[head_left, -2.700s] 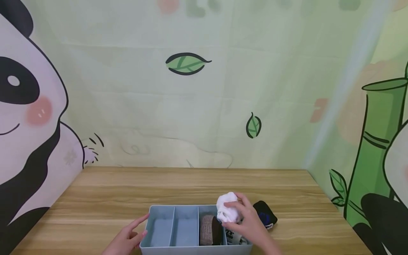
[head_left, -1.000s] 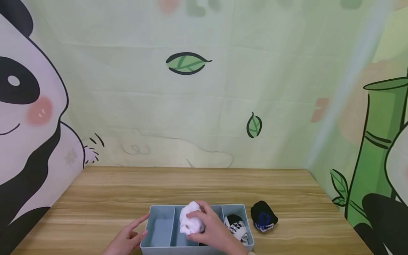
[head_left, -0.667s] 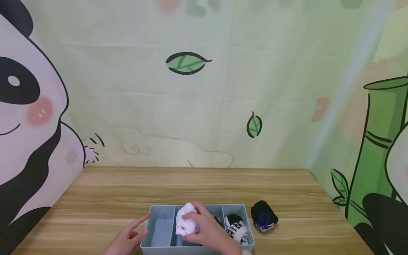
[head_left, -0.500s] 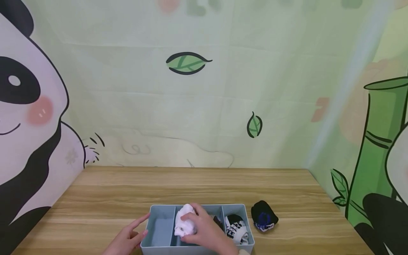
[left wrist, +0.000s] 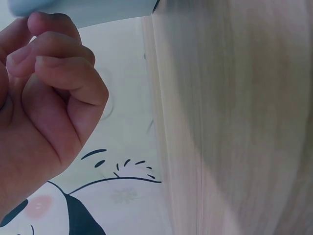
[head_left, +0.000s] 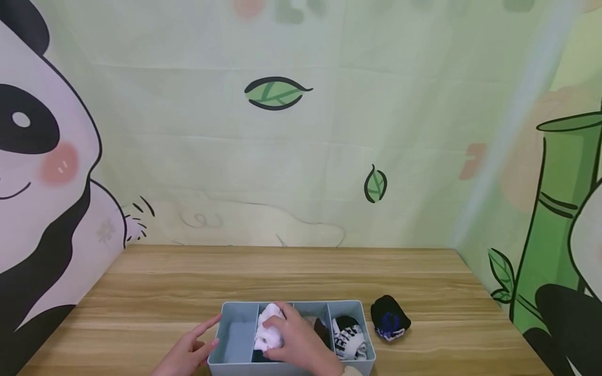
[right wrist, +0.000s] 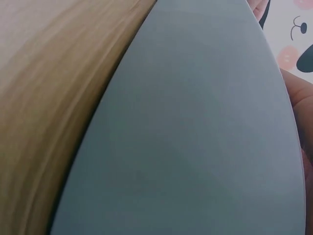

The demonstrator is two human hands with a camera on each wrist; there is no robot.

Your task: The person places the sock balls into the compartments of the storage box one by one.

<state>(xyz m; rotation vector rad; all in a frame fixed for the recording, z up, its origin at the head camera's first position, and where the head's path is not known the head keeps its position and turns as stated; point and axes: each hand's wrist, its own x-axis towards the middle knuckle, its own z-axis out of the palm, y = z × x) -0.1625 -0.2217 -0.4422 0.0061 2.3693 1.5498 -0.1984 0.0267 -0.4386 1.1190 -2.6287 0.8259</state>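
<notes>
My right hand (head_left: 303,339) grips a rolled white sock (head_left: 268,331), low inside the second compartment from the left of a blue-grey divided box (head_left: 282,369). My left hand (head_left: 185,352) is at the box's left end, index fingertip by the back corner and thumb at the side wall. In the left wrist view the other fingers (left wrist: 73,78) of that hand curl loosely, holding nothing. A brown rolled sock (head_left: 322,331) sits in the third compartment, partly behind my right hand. The rightmost compartment holds a black-and-white rolled sock (head_left: 349,339). The box's outer wall (right wrist: 181,122) fills the right wrist view.
A black rolled sock (head_left: 389,318) with blue and white markings lies on the wooden table (head_left: 282,271), just right of the box. Behind the table hangs a green printed backdrop (head_left: 211,156) with pandas and leaves.
My right hand has carried the white sock leftward from over the right compartments, then lowered it into the second compartment. The left hand and the black sock have stayed in place.
</notes>
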